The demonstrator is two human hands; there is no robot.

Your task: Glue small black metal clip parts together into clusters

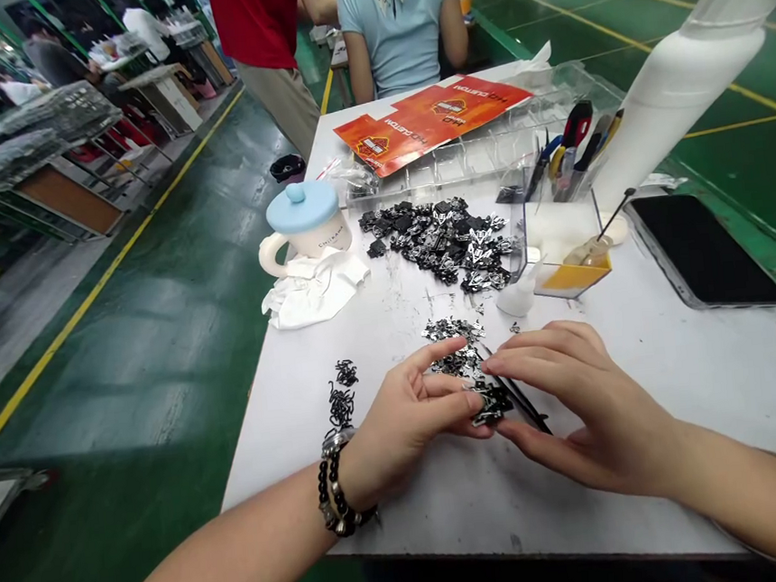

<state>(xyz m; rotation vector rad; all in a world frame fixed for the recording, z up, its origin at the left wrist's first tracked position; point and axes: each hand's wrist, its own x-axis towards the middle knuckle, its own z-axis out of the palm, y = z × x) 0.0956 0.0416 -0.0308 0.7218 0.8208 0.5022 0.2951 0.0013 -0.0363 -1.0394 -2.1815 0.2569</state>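
Observation:
Between the thumb and fingers of my left hand point(425, 405) is a small black part with silver metal pieces point(490, 403). My right hand point(581, 410) is beside it, thumb and fingers apart; its thumb tip is close to the part, and I cannot tell whether it touches. Dark, slim tweezers point(526, 403) slant across the tabletop between the hands, partly hidden by the right fingers. Just beyond my fingertips lies a heap of small silver metal pieces point(451, 331). Small black bent pieces point(342, 405) lie left of my left wrist.
A pile of black-and-silver parts point(441, 236) spreads farther back on the white table point(408, 525). Around it stand a blue-lidded mug point(314, 220), crumpled tissue point(316, 288), a clear tool holder point(564, 239) and a white bottle point(689, 83). A phone point(706, 245) lies right. Two people are beyond.

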